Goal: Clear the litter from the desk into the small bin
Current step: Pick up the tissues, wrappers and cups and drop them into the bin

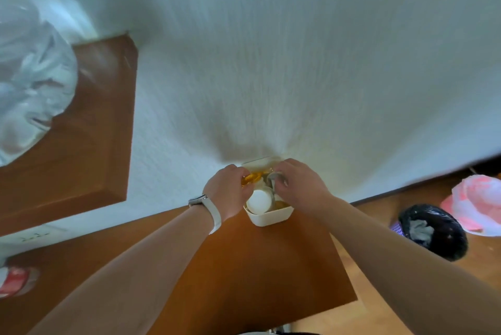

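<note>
Bin (268,218) lengthwise toward wall (271,63); left hand (230,193) pinches wrapper (250,178).

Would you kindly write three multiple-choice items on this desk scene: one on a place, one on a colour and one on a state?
1. Where does the small bin stand?
A. On the floor
B. On the desk, against the wall
C. On a chair

2. What colour is the liner of the floor basket?
A. Black
B. Green
C. Yellow

3. What is the left hand doing?
A. Lying flat on the desk
B. Hanging at the person's side
C. Pinching an amber wrapper over the small bin

Key:
1 B, the bin sits at the desk's far edge by the wall.
2 A, a glossy black bag lines it.
3 C, its fingers curl on the wrapper, while the right hand pinches a grey scrap beside it.
</note>
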### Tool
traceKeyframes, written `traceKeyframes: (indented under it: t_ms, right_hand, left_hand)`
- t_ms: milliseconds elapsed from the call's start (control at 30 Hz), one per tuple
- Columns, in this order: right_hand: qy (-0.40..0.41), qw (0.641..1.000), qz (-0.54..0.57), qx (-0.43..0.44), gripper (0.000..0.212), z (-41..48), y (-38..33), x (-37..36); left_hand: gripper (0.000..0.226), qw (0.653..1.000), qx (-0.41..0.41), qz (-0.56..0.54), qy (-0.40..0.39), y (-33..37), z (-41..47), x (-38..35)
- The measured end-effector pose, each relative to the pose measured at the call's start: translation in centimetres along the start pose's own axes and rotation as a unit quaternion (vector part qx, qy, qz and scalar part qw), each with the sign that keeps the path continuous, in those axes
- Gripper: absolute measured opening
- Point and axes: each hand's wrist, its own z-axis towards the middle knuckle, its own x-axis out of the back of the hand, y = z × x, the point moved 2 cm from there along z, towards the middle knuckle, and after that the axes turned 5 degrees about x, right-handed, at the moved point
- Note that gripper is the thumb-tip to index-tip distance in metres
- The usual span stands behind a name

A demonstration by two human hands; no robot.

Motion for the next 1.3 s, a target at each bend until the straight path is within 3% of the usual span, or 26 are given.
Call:
traceKeyframes:
  t_ms: [167,333,467,800,1300]
  right_hand:
    - [-0.019,0.998,-0.044,0.040,0.032,1.0,0.6,0.9]
    - [-0.039,0.983,-0.124,0.130,0.033,1.5,-0.3,1.3]
    - [-0.063,0.965,-0.167,0.192,0.039,2.4,-2.7,0.5]
    - [-0.119,0.927,-0.193,0.298,0.058,2.9,-10.9,-4.4]
    - [-0.179,0.856,-0.216,0.434,0.056,0.9,-25.2,-14.5]
  left_hand:
    - [0.038,0.998,-0.046,0.026,0.015,-0.4,0.2,-0.5]
    - [0.045,0.998,-0.040,0.016,0.051,-1.8,-1.3,-0.1]
    - [0.048,0.996,0.002,-0.010,0.092,-3.2,-4.1,1.5]
    - [0.049,0.977,0.103,0.134,0.131,-10.9,-13.8,3.9]
    - [0.053,0.944,0.265,0.150,0.125,-23.9,-25.4,5.6]
